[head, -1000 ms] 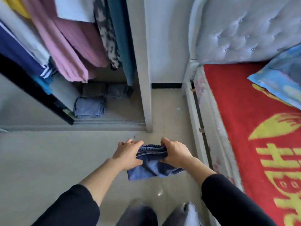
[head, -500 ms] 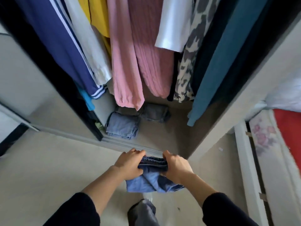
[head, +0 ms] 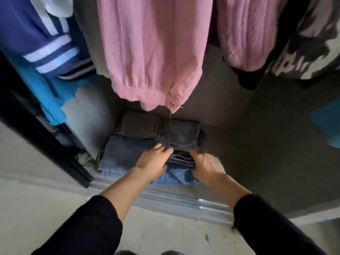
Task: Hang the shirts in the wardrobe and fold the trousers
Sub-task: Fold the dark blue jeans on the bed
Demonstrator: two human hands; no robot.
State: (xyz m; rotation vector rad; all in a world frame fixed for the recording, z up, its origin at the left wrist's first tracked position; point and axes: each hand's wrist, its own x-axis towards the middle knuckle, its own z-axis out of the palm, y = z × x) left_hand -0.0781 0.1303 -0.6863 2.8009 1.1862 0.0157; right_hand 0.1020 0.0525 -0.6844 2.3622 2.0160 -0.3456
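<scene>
Blue denim trousers (head: pixel 181 174), folded into a thick compact bundle, sit low at the front of the grey wardrobe floor (head: pixel 248 153), just inside the metal sliding-door track (head: pixel 184 197). The left hand (head: pixel 153 161) grips one end of the bundle and the right hand (head: pixel 207 165) the other. The fingers of both hands curl over the top layers, and this two-sided clamp looks meant to stop the folds springing open while the bundle is set down. Whether its underside already rests on the floor I cannot tell.

The spot seems chosen to extend a tidy block of folded clothes. A folded grey-blue pair of jeans (head: pixel 123 153) lies just beside the left hand, a folded dark charcoal pair (head: pixel 182 135) sits directly behind the bundle, and a folded brown garment (head: pixel 139 126) fills the back-left corner. The trousers would fill the open front-right place, touching or nearly touching their neighbours.

Above, a long pink ribbed garment (head: pixel 154 52) hangs with its hem well clear of the stacks. A second pink piece (head: pixel 246 34) and a navy jacket with white stripes (head: pixel 46 43) hang to either side, so folded items take the floor while hung ones use the rail.

By my judgement, this pair is at the point of placement. What remains is to square its edge with the charcoal pair and then let go without dragging the top layer.
</scene>
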